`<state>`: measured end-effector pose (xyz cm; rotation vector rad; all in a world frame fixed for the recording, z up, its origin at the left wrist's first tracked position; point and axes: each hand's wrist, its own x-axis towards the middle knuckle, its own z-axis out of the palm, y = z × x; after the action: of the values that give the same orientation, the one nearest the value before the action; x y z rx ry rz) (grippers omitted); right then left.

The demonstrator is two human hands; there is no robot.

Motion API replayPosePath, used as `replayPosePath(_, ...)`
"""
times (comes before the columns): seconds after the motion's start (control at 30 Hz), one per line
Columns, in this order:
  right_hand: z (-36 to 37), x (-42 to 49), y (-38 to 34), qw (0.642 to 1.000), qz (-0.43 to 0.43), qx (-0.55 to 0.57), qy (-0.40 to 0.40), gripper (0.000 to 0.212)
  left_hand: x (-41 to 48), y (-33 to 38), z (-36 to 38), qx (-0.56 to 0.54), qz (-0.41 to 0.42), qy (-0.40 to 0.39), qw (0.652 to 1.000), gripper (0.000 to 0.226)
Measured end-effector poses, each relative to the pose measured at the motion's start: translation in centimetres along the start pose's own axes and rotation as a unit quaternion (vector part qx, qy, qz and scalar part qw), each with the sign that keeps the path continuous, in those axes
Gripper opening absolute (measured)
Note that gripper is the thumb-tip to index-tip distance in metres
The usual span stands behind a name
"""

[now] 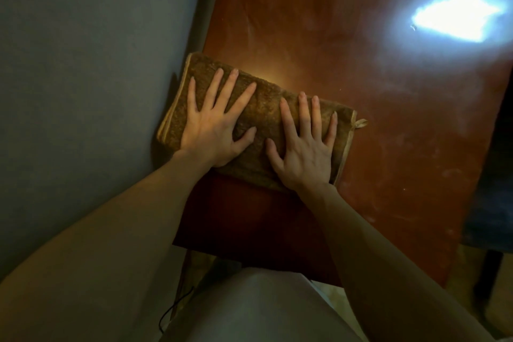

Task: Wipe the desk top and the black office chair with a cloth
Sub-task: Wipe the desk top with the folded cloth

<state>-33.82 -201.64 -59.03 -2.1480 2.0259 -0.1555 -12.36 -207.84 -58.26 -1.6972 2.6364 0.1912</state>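
Glare (458, 19) blots the counter's (305, 22) far end; a dark shape (494, 203) beside it is unreadable. Left grip (211, 130) and right grip (305, 147) lie spread flat on the cloth (263, 103).

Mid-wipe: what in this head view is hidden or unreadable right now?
1. The desk top under the cloth: head view, covered by the cloth and by the left hand and right hand lying flat on it.
2. The desk's upper right: head view, washed out by glare.
3. The dark shape at the right edge: head view, cut off by the frame and too dim to identify.
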Motion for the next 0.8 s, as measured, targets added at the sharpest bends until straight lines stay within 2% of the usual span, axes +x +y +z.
replayPosePath(0.8,-0.1,4.7,0.7,1.000,0.019,0.004,0.021,0.077,5.4,-1.8,-0.1,0.007,0.024,0.025,0.999,0.081)
